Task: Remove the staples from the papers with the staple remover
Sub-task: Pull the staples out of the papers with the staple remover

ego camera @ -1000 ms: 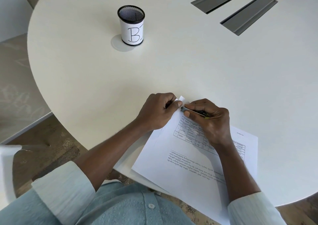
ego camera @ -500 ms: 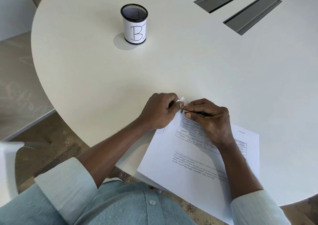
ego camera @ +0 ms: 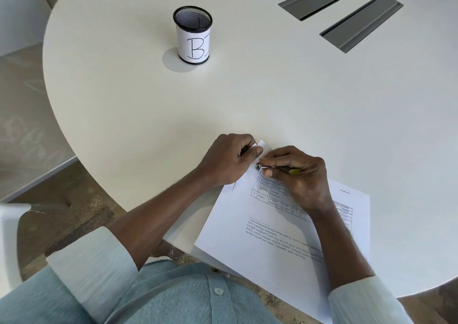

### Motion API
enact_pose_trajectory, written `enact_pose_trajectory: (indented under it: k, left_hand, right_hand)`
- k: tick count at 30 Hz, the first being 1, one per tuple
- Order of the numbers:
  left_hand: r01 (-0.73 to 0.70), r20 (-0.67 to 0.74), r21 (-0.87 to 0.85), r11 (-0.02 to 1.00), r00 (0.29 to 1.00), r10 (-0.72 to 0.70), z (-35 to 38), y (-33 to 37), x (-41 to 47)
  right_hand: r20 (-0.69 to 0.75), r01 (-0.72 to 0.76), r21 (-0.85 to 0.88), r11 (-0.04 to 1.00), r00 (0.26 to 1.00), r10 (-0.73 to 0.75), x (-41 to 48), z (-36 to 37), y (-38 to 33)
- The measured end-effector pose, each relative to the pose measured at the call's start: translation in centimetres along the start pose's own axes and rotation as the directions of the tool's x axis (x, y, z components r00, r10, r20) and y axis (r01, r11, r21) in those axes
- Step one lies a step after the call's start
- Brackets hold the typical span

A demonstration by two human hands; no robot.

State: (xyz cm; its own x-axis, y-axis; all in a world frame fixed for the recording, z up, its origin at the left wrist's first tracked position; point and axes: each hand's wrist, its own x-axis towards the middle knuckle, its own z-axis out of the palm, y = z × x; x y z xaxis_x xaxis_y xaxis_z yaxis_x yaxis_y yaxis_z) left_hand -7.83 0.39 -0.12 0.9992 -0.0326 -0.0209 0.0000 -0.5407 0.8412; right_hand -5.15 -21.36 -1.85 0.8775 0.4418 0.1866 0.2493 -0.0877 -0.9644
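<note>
A stack of printed papers [ego camera: 262, 244] lies at the near edge of the white table [ego camera: 272, 95], hanging partly over it. My left hand [ego camera: 228, 162] pinches the far corner of the papers, which is folded up. My right hand [ego camera: 300, 177] grips a slim metal staple remover [ego camera: 275, 168] with a yellow-green end. Its dark tip touches the pinched corner right beside my left thumb. The staple itself is hidden by my fingers.
A black mesh pen cup [ego camera: 193, 38] with a paper label marked "B1" stands at the far left of the table. Two grey cable-slot covers [ego camera: 342, 13] sit at the far right. A white chair part [ego camera: 10, 239] shows at the left edge, over the floor.
The remover's tip has slid closer into the pinched corner, and my right fingers have closed up against my left thumb. The view has shifted slightly.
</note>
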Motion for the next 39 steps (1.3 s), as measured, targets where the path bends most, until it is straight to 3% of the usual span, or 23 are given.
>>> enact_pose_trajectory:
  k: [6, 10, 16, 19, 23, 29, 33, 39]
  left_hand:
    - [0.032, -0.001, -0.031, 0.999, 0.999, -0.032, -0.1, 0.0, 0.0]
    - [0.087, -0.04, -0.077, 0.993, 0.995, -0.09, -0.1, 0.3, -0.4]
    - [0.227, -0.229, -0.232, 0.946, 0.932, -0.28, 0.9, 0.8, -1.5]
    - [0.311, -0.234, -0.382, 0.87, 0.878, -0.417, 1.5, 0.9, -1.7]
    - [0.377, -0.142, -0.594, 0.711, 0.821, -0.554, 2.1, 1.3, -2.5]
    - [0.346, -0.03, -0.745, 0.57, 0.836, -0.548, 2.5, 1.7, -3.9]
    - [0.329, -0.03, -0.728, 0.601, 0.861, -0.508, 2.5, 1.9, -4.6]
    - [0.228, -0.146, -0.667, 0.709, 0.894, -0.425, 2.8, 2.1, -5.2]
  right_hand:
    - [-0.101, 0.003, 0.127, 0.992, 0.995, 0.01, 0.0, -0.7, 0.0]
    - [-0.224, -0.087, 0.234, 0.968, 0.964, 0.14, 0.0, -1.0, -0.7]
    - [-0.435, -0.09, 0.115, 0.989, 0.891, 0.132, 0.5, -1.2, -4.3]
    - [-0.491, -0.157, 0.164, 0.974, 0.843, 0.219, -0.3, 0.4, -5.6]
    - [-0.512, -0.276, 0.262, 0.925, 0.773, 0.375, -1.7, 3.5, -5.5]
    - [-0.495, -0.333, 0.312, 0.89, 0.742, 0.452, -3.1, 5.9, -4.8]
    - [-0.555, -0.346, 0.206, 0.915, 0.729, 0.401, -3.7, 6.3, -4.4]
    - [-0.639, -0.356, 0.132, 0.925, 0.683, 0.354, -4.7, 7.5, -4.2]
